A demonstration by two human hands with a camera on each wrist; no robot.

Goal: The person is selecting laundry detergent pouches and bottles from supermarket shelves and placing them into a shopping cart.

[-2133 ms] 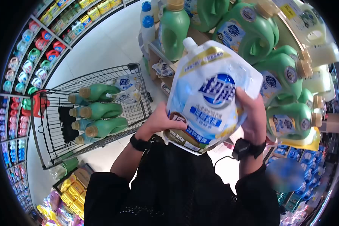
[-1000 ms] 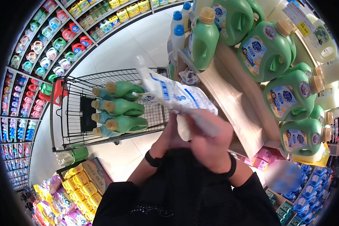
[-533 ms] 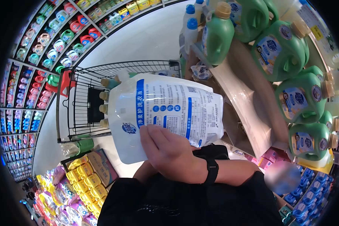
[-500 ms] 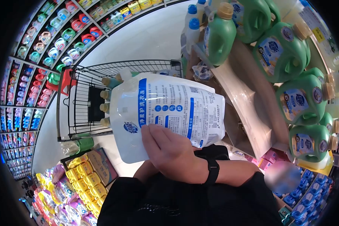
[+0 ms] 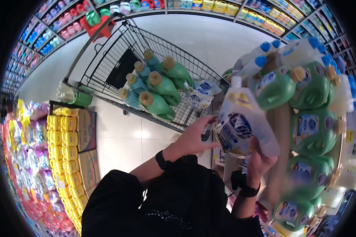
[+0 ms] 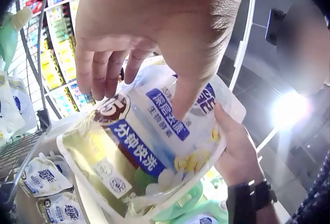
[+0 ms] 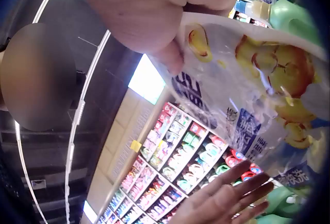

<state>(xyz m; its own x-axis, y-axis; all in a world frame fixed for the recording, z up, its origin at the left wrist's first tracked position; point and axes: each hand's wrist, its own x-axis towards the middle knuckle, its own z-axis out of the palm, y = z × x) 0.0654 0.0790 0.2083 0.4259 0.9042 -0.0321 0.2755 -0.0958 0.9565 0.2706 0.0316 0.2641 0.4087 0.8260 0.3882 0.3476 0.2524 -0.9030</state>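
A white laundry detergent refill pouch (image 5: 241,128) with a capped spout is held up in front of the person, spout upward, front label showing. My right hand (image 5: 262,158) grips its right edge; in the right wrist view the thumb (image 7: 172,59) presses on the label side. My left hand (image 5: 192,138) is beside the pouch's lower left. In the left wrist view that hand (image 6: 154,33) has its fingers extended and thumb spread in front of the pouch (image 6: 139,147). The shopping cart (image 5: 178,49) left of the pouch carries several green and blue bottles (image 5: 162,87) and white pouches (image 5: 203,93).
A display stand (image 5: 271,122) on the right holds several green detergent bottles (image 5: 312,130) and blue-capped white bottles. Below it, small pouches (image 6: 44,175) sit in a bin. Stacked yellow packs (image 5: 63,146) and cartons (image 5: 87,132) are at left. Stocked shelves (image 5: 209,12) line the back.
The pouch has turned from its printed back to its front label, spout now up, and shifted right. The left hand has come into sight, off the pouch. The view has swung, bringing the cart more fully into sight.
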